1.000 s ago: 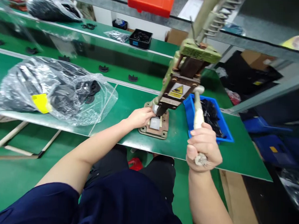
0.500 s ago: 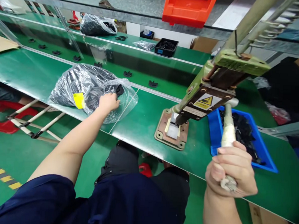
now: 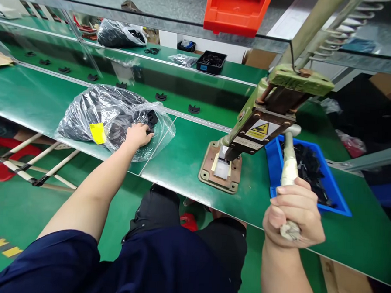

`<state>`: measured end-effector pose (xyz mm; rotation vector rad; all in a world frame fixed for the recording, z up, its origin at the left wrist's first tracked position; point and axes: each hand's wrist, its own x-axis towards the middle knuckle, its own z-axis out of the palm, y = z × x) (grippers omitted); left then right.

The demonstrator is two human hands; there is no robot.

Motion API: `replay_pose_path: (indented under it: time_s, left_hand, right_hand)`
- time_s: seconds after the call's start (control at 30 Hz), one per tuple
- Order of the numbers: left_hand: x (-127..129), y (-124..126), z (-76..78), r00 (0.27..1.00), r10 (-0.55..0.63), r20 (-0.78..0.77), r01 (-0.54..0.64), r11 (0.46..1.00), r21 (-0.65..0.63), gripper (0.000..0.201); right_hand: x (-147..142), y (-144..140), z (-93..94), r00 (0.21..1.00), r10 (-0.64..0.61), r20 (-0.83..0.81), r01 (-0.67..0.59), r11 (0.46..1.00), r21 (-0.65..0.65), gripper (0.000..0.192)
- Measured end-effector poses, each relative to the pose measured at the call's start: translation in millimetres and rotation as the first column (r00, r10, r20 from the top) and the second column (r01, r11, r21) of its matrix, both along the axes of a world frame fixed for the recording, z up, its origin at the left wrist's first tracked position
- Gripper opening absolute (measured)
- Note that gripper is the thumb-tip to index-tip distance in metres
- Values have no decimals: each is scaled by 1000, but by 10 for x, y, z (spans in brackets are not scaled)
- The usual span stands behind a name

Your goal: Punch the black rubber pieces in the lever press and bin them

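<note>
My left hand [image 3: 139, 135] is at the mouth of a clear plastic bag [image 3: 82, 110]. Its fingers are apart and bent over black plastic parts [image 3: 147, 117] inside; the fingertips are partly hidden. My right hand [image 3: 295, 215] is wrapped round the pale, tape-covered lever handle [image 3: 290, 164] of a green hand press [image 3: 266, 111]. The press stands on a brown base plate [image 3: 205, 175] with a light block [image 3: 222, 169] under the ram. A yellow warning label is on its front.
Right of the press, a blue bin [image 3: 340, 202] holds black parts. An orange bin [image 3: 238, 13] hangs overhead from a metal shelf. Several curved black pieces [image 3: 194, 109] lie in a row on the green strip behind the bench. A black crate [image 3: 211, 62] stands farther back.
My left hand's fingers have spread more over the black parts at the bag's mouth. My right hand keeps its hold on the lever. The whole view has shifted slightly.
</note>
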<state>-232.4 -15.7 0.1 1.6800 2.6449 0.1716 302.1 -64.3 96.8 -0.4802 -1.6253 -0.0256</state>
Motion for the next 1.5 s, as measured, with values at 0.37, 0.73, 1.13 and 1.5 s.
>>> replay_pose_path:
  time_s: [0.37, 0.73, 1.13, 1.5]
  left_hand:
    - [289, -147, 21, 933, -305, 190, 302, 952, 45, 35]
    - [557, -170, 43, 877, -149, 458, 133, 989, 67, 60]
    - [1330, -102, 111, 395, -225, 890, 26, 972, 234, 39]
    - [2211, 99, 293, -43, -204, 978, 101, 973, 208, 47]
  right_hand:
    - [-36, 0, 9, 1000, 16, -19, -15, 1000, 12, 22]
    - [-62, -42, 30, 1000, -1, -16, 1, 1000, 2, 25]
    - [-89, -62, 20, 1000, 7, -18, -7, 1000, 14, 26]
    - [-67, -104, 17, 1000, -19, 14, 19, 999, -33, 23]
